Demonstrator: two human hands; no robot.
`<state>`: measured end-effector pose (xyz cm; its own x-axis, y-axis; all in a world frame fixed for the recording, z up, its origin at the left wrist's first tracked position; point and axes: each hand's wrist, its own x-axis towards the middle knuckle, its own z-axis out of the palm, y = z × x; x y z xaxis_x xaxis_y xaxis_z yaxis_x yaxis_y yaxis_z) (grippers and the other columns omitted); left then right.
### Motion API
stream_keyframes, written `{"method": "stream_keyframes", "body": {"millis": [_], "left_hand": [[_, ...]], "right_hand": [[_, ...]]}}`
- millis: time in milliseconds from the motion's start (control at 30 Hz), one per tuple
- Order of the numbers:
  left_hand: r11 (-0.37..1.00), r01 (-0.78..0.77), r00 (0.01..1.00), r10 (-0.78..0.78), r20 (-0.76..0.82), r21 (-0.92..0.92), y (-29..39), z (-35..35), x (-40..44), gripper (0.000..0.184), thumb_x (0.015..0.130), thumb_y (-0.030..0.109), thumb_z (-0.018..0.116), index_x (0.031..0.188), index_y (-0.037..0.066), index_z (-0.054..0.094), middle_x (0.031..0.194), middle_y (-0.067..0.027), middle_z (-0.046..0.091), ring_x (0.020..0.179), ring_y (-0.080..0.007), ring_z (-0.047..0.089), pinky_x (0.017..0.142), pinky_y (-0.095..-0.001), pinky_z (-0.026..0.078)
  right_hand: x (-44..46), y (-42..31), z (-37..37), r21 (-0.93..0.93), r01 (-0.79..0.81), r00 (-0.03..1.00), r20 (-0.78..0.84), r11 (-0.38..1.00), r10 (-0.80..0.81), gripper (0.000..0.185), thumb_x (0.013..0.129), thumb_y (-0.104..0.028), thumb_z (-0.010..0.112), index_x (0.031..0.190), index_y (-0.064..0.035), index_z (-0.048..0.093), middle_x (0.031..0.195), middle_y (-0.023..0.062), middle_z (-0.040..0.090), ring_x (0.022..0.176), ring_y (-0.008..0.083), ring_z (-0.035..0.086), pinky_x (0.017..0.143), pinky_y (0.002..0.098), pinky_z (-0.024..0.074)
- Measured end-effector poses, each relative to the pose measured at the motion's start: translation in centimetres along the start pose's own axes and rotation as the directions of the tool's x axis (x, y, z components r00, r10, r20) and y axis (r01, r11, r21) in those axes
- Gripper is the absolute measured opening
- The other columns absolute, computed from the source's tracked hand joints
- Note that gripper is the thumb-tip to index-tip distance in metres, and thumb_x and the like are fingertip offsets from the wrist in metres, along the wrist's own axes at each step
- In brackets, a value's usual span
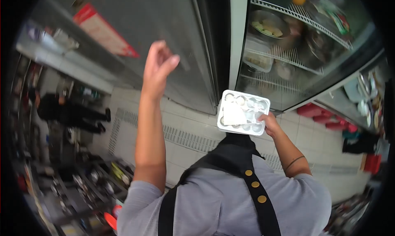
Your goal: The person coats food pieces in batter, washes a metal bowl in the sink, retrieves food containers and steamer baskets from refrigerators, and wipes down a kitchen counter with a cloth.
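Observation:
My right hand [269, 125] grips the right edge of a white plastic tray [255, 132] with rounded wells, held at about waist height. Dark and pale round shapes show in some wells, and a white sheet or label covers part of it; the contents are hard to make out. Raised at the left, my left hand [160, 65] is in front of a grey metal door [177, 26]. Its fingers are loosely curled with the thumb apart, and nothing shows in it. Just beyond the tray is a glass-fronted fridge [240, 42].
On the fridge's wire shelves [284, 9] stand a metal bowl [267, 24] of pale food and a clear container [258, 61]. A floor drain grating [185, 137] crosses the tiles. Another person [66, 110] in dark clothes stands at the left. Red crates [319, 114] sit at the right.

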<state>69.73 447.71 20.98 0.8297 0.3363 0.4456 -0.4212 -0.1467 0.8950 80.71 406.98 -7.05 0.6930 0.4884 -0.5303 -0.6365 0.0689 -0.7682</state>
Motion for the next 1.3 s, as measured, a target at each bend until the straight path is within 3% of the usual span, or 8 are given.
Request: {"method": "stream_keyframes", "body": {"millis": [200,333,733,833,933,1000,1100,1300], "left_hand": [[0.983,0.020,0.988,0.007,0.153,-0.180,2.2,-13.4,-10.6,0.082,0.068,0.025,0.079,0.139,-0.002,0.046,0.120,-0.0159,0.057,0.100,-0.0286,0.056,0.083,-0.0410,0.046],[0.991,-0.031,0.973,0.000,-0.230,-0.131,5.3,-19.8,-16.2,0.074,0.077,0.028,0.073,0.139,-0.001,0.046,0.124,-0.0164,0.056,0.105,-0.0296,0.056,0.087,-0.0433,0.047],[0.992,-0.111,0.367,0.101,-0.925,0.064,6.7,-41.2,-27.6,0.052,0.106,0.038,0.039,0.142,0.003,0.045,0.139,-0.0148,0.053,0.125,-0.0314,0.053,0.105,-0.0465,0.046],[0.965,-0.252,0.441,0.179,-0.879,0.071,5.3,-42.4,-25.9,0.050,0.106,0.035,0.041,0.142,0.000,0.044,0.142,-0.0168,0.049,0.127,-0.0315,0.051,0.108,-0.0451,0.042],[0.522,-0.023,0.285,0.821,-0.495,0.853,6.0,-38.6,-22.8,0.041,0.100,0.017,0.052,0.133,-0.006,0.046,0.135,-0.0219,0.049,0.121,-0.0299,0.053,0.106,-0.0398,0.042],[0.477,-0.242,0.530,0.795,-0.297,0.845,4.0,-37.7,-24.2,0.040,0.096,0.015,0.056,0.129,-0.005,0.048,0.129,-0.0201,0.051,0.114,-0.0269,0.055,0.102,-0.0381,0.044],[0.874,0.093,0.924,0.102,-0.368,0.476,-1.6,-35.1,-25.4,0.055,0.092,0.013,0.066,0.139,0.000,0.042,0.133,-0.0203,0.050,0.114,-0.0272,0.054,0.088,-0.0381,0.050],[0.670,0.665,0.696,-0.716,-0.051,-0.330,-11.8,-32.4,-23.5,0.078,0.094,0.019,0.071,0.155,0.008,0.023,0.139,-0.0135,0.051,0.121,-0.0172,0.051,0.096,-0.0370,0.045]], "right_hand": [[1.1,2.0,4.5,0.131,0.066,0.994,-0.090,0.989,-0.055,0.062,0.069,0.006,0.052,0.131,0.0074,0.049,0.118,0.0187,0.062,0.109,0.0327,0.063,0.097,0.0430,0.0533],[5.7,1.2,10.9,0.174,-0.118,0.992,0.060,0.978,0.109,0.062,0.068,0.004,0.054,0.130,0.0095,0.050,0.119,0.0193,0.061,0.109,0.0329,0.063,0.096,0.0429,0.0528],[9.7,5.6,36.4,0.116,-0.165,0.971,0.194,0.979,0.141,0.055,0.074,0.006,0.055,0.129,0.0093,0.051,0.118,0.0210,0.063,0.109,0.0345,0.065,0.095,0.0466,0.0547],[9.6,6.4,40.0,0.150,-0.153,0.974,0.190,0.977,0.123,0.058,0.075,0.006,0.054,0.133,0.0075,0.048,0.124,0.0205,0.061,0.109,0.0351,0.064,0.091,0.0470,0.0567],[7.6,7.0,44.0,0.135,-0.188,0.979,0.107,0.973,0.174,0.058,0.076,0.005,0.054,0.134,0.0069,0.046,0.127,0.0198,0.058,0.110,0.0354,0.064,0.089,0.0478,0.0576],[6.5,6.9,46.3,0.126,-0.123,0.991,0.067,0.984,0.115,0.057,0.077,0.004,0.054,0.134,0.0059,0.046,0.125,0.0189,0.060,0.110,0.0356,0.065,0.091,0.0488,0.0571],[6.8,8.3,48.2,0.109,-0.145,0.989,0.058,0.983,0.139,0.055,0.079,0.003,0.054,0.134,0.0029,0.047,0.125,0.0173,0.060,0.110,0.0338,0.065,0.089,0.0494,0.0570],[6.4,9.6,51.7,0.133,-0.180,0.982,0.082,0.975,0.170,0.056,0.081,0.002,0.054,0.136,0.0022,0.047,0.128,0.0170,0.058,0.115,0.0338,0.062,0.093,0.0511,0.0552]]}}
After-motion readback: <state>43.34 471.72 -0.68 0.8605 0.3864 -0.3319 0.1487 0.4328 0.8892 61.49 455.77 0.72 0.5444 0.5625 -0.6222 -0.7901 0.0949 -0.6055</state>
